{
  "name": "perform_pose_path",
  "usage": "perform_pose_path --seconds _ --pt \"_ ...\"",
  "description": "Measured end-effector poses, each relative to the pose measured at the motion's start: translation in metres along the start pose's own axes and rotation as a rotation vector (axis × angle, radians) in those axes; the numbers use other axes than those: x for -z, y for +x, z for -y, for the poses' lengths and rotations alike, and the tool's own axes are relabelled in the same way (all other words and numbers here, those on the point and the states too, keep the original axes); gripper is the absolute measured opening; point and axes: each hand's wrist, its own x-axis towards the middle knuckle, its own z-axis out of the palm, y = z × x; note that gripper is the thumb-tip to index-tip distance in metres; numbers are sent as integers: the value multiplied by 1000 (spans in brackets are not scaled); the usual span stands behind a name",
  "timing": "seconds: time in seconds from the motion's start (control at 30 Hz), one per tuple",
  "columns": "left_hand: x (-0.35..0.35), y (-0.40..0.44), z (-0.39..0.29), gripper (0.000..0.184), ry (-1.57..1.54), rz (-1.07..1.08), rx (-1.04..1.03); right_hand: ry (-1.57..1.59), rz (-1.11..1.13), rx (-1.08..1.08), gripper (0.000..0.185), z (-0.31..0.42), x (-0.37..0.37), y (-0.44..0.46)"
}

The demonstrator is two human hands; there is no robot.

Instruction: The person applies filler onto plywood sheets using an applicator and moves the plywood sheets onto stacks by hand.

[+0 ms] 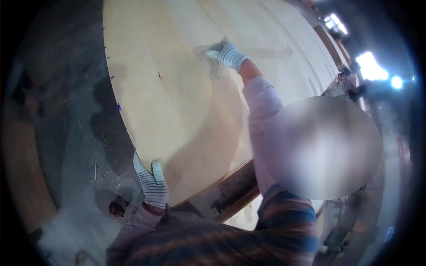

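Note:
A large pale wooden sheet [177, 102] fills the middle of the view. My left hand [153, 181], in a white glove with dark stripes at the wrist, rests at the sheet's near left edge. Its thumb is apart from its stretched fingers, and nothing shows in it. My right hand [224, 53] reaches far out over the sheet in a similar striped glove. Its fingers are closed together, pointing left and down against the surface. What they hold, if anything, is hidden. Greyish smeared patches [215, 68] lie on the wood around these fingers.
Purple marks [119, 107] dot the sheet's left edge, and a small dark spot [159, 76] marks its face. Below the near edge runs a brown wooden beam [239, 186]. A grey floor [93, 146] with debris lies left. A blurred oval [324, 148] covers part of the right side.

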Motion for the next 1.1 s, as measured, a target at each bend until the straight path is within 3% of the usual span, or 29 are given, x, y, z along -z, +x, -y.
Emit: perform_pose_path --seconds 0.07,0.1,0.13,0.17,0.2,0.23,0.3,0.33,0.37,0.4,0.47,0.5,0.53,0.57,0.63,0.7,0.77,0.8,0.83,0.9,0.93,0.97,1.03,1.1 --pt "3 -2 -3 60 56 30 4 -8 213 137 30 16 6 -71" --pt "4 0 -4 61 74 41 -10 -175 218 172 32 -4 2 -102" --pt "5 0 -1 63 101 34 -9 284 205 72 31 -1 -4 -152" --pt "5 -2 7 64 125 30 -12 179 174 237 31 -8 -12 -194" --pt "7 -4 14 66 153 39 -20 317 191 65 31 12 -19 -240" --pt "9 -5 16 67 216 41 -51 90 77 228 29 14 -36 -283" --pt "18 -1 19 69 342 114 -159 75 57 -15 30 31 -69 -367" --pt "34 2 13 70 370 247 -168 383 -36 -161 25 53 -98 -402" --pt "43 9 9 64 -89 388 -112 699 -184 -273 22 76 -129 -434" --pt "63 19 22 59 -51 476 0 796 -364 -433 24 92 -168 -470" --pt "84 26 -3 45 -326 629 376 889 -766 -748 30 141 -242 -534" --pt "105 60 40 47 -225 1017 490 1025 -989 -847 32 165 -283 -552" --pt "104 63 35 51 -132 1122 602 1152 -1267 -909 34 190 -325 -570" --pt "100 63 27 55 -33 1198 702 1228 -1558 -931 36 216 -367 -589" --pt "89 49 4 61 5 1265 741 1403 -2231 -534 35 233 -461 -611" --pt "74 45 1 65 30 1329 845 1226 -2427 -481 27 265 -543 -656" --pt "54 67 25 68 51 1391 1034 852 -2730 -1038 29 271 -654 -689" --pt "54 61 22 67 88 1341 916 420 -2549 -1623 31 283 -693 -693" --pt "53 58 20 66 112 1287 913 -21 -2202 -2121 33 286 -720 -691" --pt "52 50 20 64 130 1278 847 140 -2348 -2174 37 312 -699 -676" --pt "53 42 13 65 199 1219 812 178 -2228 -2332 41 287 -769 -675" --pt "55 38 0 66 262 1146 780 292 -1909 -2591 38 261 -828 -661" --pt "57 51 2 66 296 1070 759 736 -1478 -2540 37 222 -892 -645" --pt "47 90 39 64 243 1081 796 922 -1355 -2503 35 207 -893 -658"
